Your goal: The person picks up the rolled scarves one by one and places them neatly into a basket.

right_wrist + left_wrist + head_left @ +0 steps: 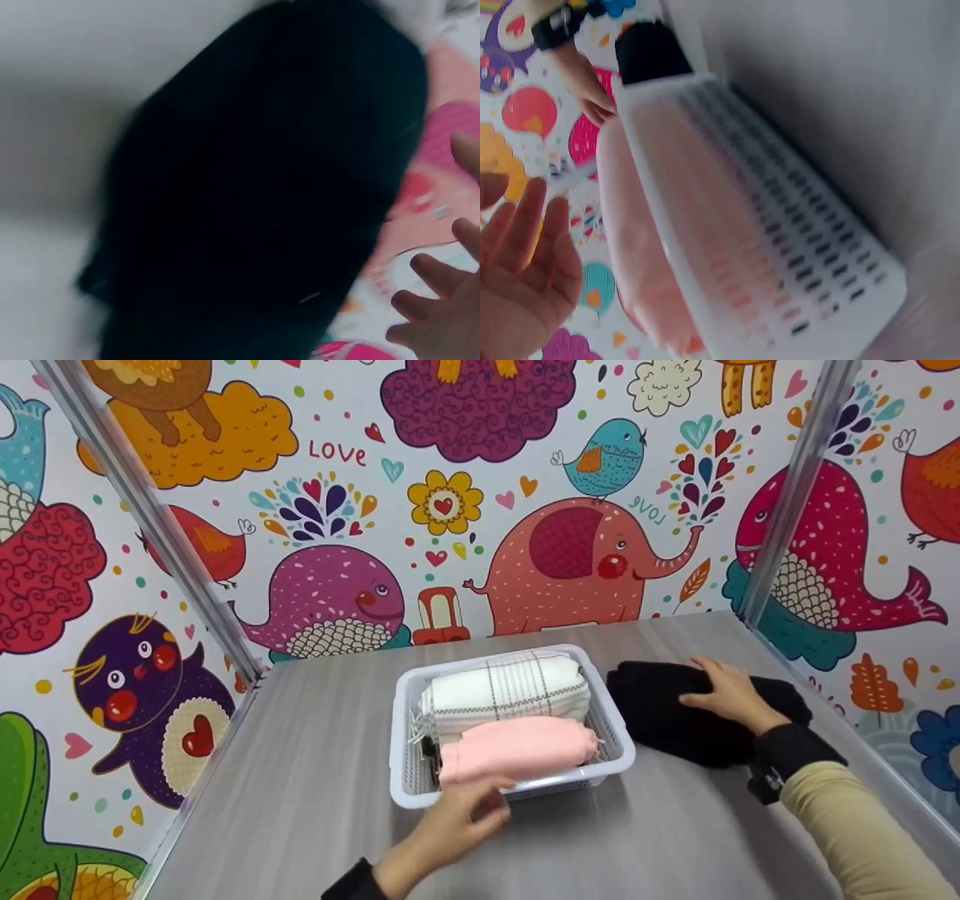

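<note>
A white plastic basket (397, 765) with slotted sides stands on the grey table. Inside lie a folded white fringed cloth (517, 686) with dark check lines and, in front of it, a folded pink cloth (517, 748) with a fringed end. My left hand (461, 821) is by the basket's front rim, its fingers loosely bent and holding nothing; in the left wrist view the hand (529, 277) appears apart from the basket. To the basket's right lies a bundled black cloth (660, 720). Over it is my right hand (731, 694), fingers spread; whether it touches the cloth is unclear.
Patterned wall panels (337, 592) with cartoon animals enclose the table (300, 780) at the back and both sides. Metal posts (795, 495) stand at the back corners. Dark bands circle both wrists.
</note>
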### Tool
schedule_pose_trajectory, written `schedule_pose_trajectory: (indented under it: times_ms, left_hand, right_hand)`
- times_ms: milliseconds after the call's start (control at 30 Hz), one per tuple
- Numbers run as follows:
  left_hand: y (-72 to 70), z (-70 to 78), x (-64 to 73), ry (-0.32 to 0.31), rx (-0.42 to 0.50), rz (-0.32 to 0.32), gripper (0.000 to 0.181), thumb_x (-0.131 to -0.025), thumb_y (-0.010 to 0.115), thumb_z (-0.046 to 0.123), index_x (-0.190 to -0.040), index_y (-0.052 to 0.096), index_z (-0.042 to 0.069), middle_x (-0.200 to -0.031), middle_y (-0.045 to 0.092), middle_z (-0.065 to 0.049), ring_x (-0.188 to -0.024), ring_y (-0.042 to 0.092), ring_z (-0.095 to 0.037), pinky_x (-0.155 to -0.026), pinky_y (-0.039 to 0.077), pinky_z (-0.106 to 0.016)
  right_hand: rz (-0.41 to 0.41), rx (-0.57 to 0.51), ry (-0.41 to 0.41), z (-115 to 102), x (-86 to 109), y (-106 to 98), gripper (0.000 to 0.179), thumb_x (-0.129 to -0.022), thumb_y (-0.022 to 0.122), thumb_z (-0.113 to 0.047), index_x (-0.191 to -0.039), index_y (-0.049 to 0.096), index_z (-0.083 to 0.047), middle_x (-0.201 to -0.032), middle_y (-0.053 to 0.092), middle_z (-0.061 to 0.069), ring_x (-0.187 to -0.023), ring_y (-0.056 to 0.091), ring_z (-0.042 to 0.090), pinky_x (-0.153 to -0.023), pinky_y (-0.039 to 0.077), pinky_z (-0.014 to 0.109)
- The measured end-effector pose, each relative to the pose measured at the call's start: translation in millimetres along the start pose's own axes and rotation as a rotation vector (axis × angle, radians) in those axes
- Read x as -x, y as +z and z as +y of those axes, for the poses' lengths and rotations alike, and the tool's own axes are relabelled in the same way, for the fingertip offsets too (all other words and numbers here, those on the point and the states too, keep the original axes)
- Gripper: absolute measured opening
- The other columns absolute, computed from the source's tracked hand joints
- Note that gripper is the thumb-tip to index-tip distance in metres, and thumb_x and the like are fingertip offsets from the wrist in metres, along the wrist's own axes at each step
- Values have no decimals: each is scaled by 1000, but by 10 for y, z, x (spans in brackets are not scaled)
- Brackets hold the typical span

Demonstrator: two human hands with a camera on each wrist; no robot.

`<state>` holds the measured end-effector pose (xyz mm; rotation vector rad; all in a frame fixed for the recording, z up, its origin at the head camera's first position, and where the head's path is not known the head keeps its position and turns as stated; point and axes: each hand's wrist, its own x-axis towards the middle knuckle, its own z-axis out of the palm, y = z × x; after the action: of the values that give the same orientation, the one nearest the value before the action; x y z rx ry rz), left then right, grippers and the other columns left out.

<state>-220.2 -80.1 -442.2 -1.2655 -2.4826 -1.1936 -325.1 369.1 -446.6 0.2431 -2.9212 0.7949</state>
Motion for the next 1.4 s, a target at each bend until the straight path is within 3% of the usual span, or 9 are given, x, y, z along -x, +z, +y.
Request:
schedule_pose_trajectory:
  times_ms: [67, 167, 300, 433, 533, 667, 933, 1233, 1400]
  left_hand:
    - [79, 18, 57, 29, -3, -113, 27, -85, 60, 9, -112, 60, 6, -83, 65, 1, -75, 57, 0, -70, 48, -15]
    - [164, -9, 123, 12, 17, -256, 27, -87, 58, 10, -114, 58, 10, -84, 66, 2, -75, 57, 1, -68, 48, -15]
    - [224, -81, 180, -41, 55, -353, 28, -88, 57, 11, -116, 57, 10, -87, 67, 1, -76, 58, 1, -66, 48, -16]
    - [253, -154, 201, -64, 54, -367, 27, -88, 57, 12, -116, 57, 10, -87, 67, 2, -76, 59, 0, -67, 49, -17]
    - [264, -202, 206, -69, 30, -351, 27, -87, 58, 12, -114, 58, 11, -85, 67, 3, -74, 58, 0, -67, 48, -16]
    - [275, -243, 224, -75, 6, -346, 26, -86, 58, 11, -112, 59, 9, -84, 67, 4, -75, 57, 1, -67, 46, -13]
    - [285, -308, 266, -120, -14, -424, 27, -83, 59, 9, -111, 60, 6, -88, 67, 0, -76, 60, -2, -67, 48, -15]
    - [294, -374, 269, -88, -68, -437, 34, -76, 61, -1, -110, 61, 5, -89, 67, -1, -79, 61, -3, -68, 47, -13]
    - [326, -393, 328, -44, -105, -392, 40, -71, 55, -9, -108, 61, 6, -88, 68, -2, -84, 62, -6, -72, 46, -13]
  right_hand:
    - [-85, -13, 70, 125, -10, 11, 93, -75, 72, -36, -141, 21, 4, -139, 17, 39, -123, 14, 59, -90, 2, 76]
    - [-165, 1, 140, 226, -23, 70, 102, -69, 77, -32, -143, 15, 0, -141, 10, 38, -121, 8, 63, -80, -1, 82]
    - [-185, 114, 170, 255, -28, 169, 95, -67, 78, -19, -141, 21, -1, -138, 19, 35, -117, 14, 61, -76, 2, 84]
    - [-198, 154, 187, 251, -7, 196, 88, -68, 76, -11, -139, 25, 1, -136, 22, 35, -117, 14, 60, -76, 2, 83]
    - [-212, 148, 156, 252, 36, 170, 84, -67, 74, -5, -137, 28, 2, -135, 23, 36, -117, 14, 61, -76, 3, 83]
    - [-205, 167, 57, 247, 152, 159, 76, -64, 71, 2, -132, 36, 3, -131, 30, 36, -115, 19, 62, -73, 9, 84]
    - [-167, 243, -155, 165, 492, 221, 70, -52, 75, 10, -116, 48, 1, -120, 45, 27, -107, 35, 56, -66, 22, 82]
    - [-198, 237, -399, 50, 777, 207, 69, -47, 78, 13, -107, 51, -9, -116, 48, 18, -110, 37, 45, -70, 25, 80]
    - [-238, 279, -429, -140, 887, 255, 66, -51, 81, 4, -108, 52, -14, -117, 50, 14, -110, 40, 44, -70, 28, 78]
